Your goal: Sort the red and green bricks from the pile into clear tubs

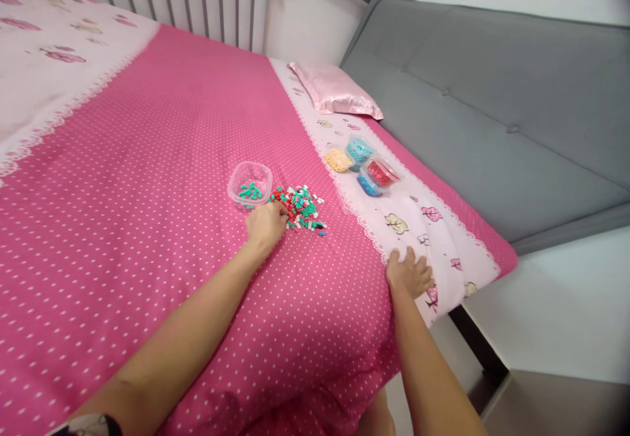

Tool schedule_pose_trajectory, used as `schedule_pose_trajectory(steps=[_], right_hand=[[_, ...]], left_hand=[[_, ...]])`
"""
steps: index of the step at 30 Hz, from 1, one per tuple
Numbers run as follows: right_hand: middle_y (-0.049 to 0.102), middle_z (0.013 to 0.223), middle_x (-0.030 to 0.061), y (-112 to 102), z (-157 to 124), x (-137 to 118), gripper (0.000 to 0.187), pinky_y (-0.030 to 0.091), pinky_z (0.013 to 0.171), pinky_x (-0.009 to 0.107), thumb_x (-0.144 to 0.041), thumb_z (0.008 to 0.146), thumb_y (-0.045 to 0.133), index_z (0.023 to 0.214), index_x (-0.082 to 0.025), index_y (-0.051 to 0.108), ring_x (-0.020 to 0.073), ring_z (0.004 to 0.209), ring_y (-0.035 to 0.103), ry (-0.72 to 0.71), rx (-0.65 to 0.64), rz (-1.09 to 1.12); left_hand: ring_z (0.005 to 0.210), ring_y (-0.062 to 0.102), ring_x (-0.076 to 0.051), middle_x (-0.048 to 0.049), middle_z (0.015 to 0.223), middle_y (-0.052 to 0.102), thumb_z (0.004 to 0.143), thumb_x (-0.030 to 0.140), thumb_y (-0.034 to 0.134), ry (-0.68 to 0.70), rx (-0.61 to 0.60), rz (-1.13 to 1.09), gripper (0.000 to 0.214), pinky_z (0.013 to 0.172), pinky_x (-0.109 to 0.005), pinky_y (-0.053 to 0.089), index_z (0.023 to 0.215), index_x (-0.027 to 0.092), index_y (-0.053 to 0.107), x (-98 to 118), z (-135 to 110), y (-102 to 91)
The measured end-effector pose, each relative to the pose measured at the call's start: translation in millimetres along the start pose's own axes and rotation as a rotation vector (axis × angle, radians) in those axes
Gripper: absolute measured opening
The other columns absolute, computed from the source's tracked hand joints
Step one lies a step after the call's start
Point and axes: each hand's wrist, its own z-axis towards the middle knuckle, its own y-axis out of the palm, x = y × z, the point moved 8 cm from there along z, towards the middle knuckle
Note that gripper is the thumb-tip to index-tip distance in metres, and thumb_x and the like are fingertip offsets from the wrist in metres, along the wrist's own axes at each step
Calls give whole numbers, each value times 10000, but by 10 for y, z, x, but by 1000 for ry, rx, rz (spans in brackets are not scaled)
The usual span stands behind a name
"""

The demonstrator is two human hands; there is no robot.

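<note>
My left hand (266, 227) reaches in at the near left edge of a pile of small plastic pieces (301, 206) on the bed. Its fingers are curled together, and whatever they hold is hidden. The pile mixes green, red and white pieces, with a black one at its near right edge. Just behind the hand stands an open clear plastic container (250, 185) with green pieces inside. My right hand (409, 274) rests palm down on the white printed band of the sheet, fingers spread, holding nothing.
Farther right sit several clear tubs: one with yellow pieces (338, 159), one light blue (359, 150), and a red one (382, 173) resting partly over a dark blue one (369, 185). Beyond them lie a pink pillow (339, 89) and a grey headboard (472, 108).
</note>
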Motion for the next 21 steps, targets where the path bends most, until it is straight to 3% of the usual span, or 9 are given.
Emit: schedule_pose_trajectory(steps=[14,21], right_hand=[[336,1418,125,-3,-3,2,561,185,1020,550,-511,864,298,1343,-239,402,333,1292,261,6,0,-3],[323,1426,116,19,7,14,574,147,1042,526,-524,862,284,1353,-245,390,328,1302,243,13,-16,5]], left_hand=[[820,608,-222,-31,855,699,719,240,545,-35,12,-127,171,707,-303,425,782,242,704,-52,21,5],[657,546,-169,-4,588,585,656,244,629,-45,2,-450,93,608,-259,366,709,198,690,-6,22,-49]])
